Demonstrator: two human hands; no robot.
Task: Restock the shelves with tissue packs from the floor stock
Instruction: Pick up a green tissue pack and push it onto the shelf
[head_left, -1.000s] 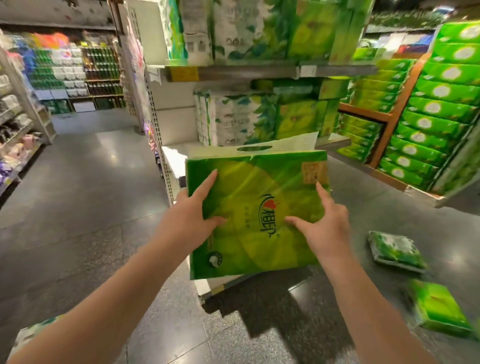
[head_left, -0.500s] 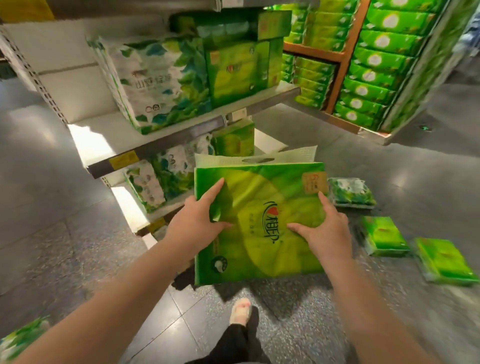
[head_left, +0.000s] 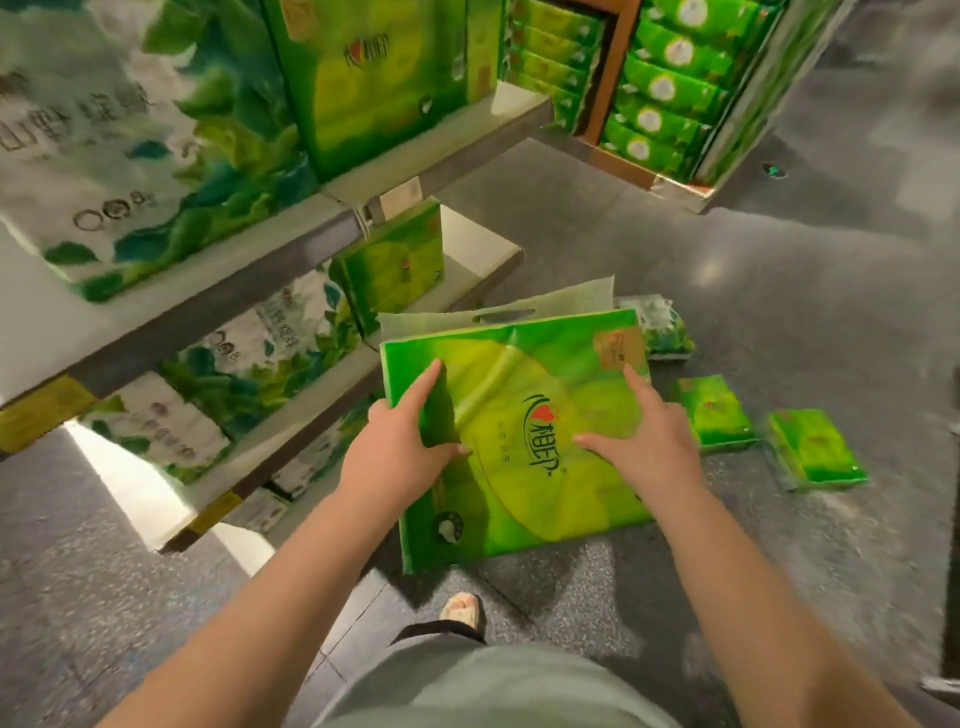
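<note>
Both hands, left hand (head_left: 400, 452) and right hand (head_left: 644, 447), fingers spread, gripping green tissue pack (head_left: 519, 436) beside bottom shelf (head_left: 467, 244).

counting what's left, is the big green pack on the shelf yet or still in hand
In hand: both hands, left and right, hold the big green pack above the floor, off the lower shelf.

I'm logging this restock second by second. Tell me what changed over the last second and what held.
The view tipped down and closer to the lower shelves; the large green tissue pack came down with it, from middle-shelf height to the bottom shelf level. Nothing was let go. The left hand and right hand grip it as before, and the small packs stay on the floor.
</note>
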